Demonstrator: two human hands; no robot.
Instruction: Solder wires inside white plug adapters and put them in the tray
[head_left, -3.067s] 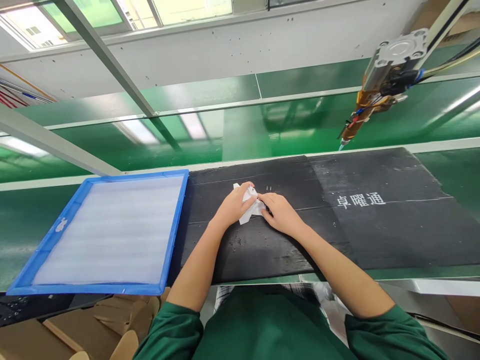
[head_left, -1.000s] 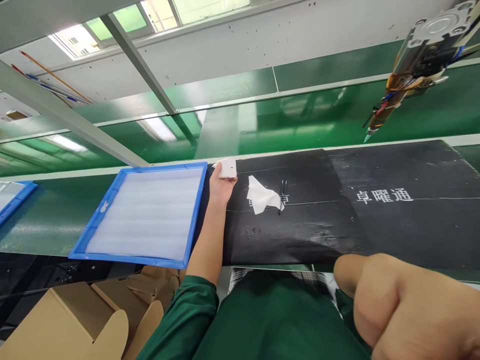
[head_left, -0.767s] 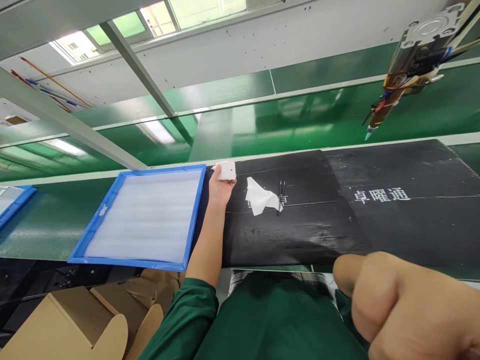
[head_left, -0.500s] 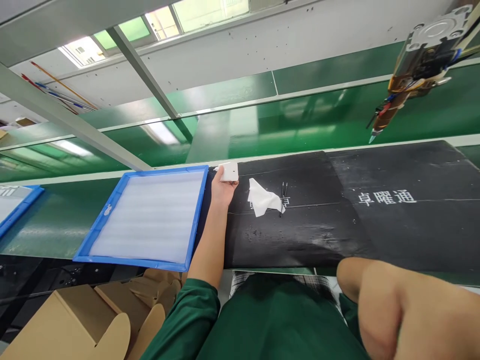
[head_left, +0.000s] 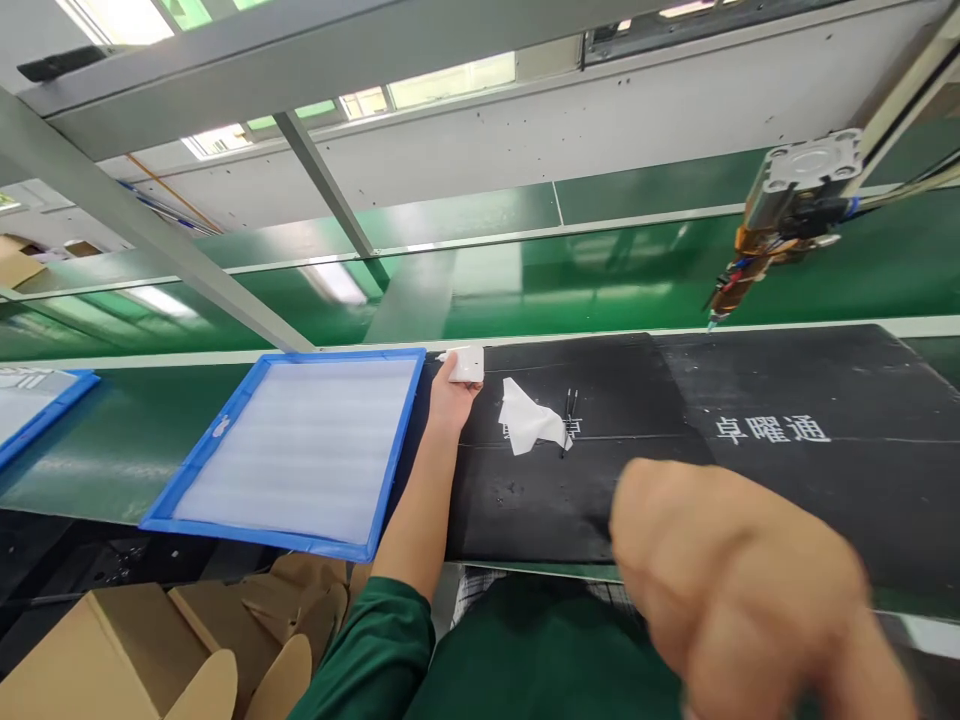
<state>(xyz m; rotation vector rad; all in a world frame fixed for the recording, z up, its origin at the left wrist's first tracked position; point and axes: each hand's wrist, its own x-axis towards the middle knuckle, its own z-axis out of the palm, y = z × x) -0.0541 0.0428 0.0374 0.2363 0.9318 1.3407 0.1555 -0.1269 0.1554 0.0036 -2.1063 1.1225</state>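
My left hand [head_left: 451, 402] is closed around a small white box-like piece [head_left: 468, 364] with rounded corners, held over the far edge of the black mat [head_left: 637, 500]. My right hand [head_left: 739, 570] looms large and blurred close to the camera, its fingers curled in. Whatever it may hold is hidden. Between the hands, a crumpled white cloth [head_left: 527, 416] lies on the mat. A pair of dark tweezers [head_left: 570, 405] touches the cloth's right end.
Left of my left arm lies a blue-rimmed tray [head_left: 405, 430] lined with white foam; another blue tray [head_left: 52, 415] is farther left. Cardboard boxes [head_left: 120, 650] stand below the bench. A screwdriver-like tool on a metal cylinder [head_left: 780, 210] hangs at the upper right.
My right hand has swung into view from the lower right, in front of the mat. My left hand still holds the white piece. The view has tilted up slightly.
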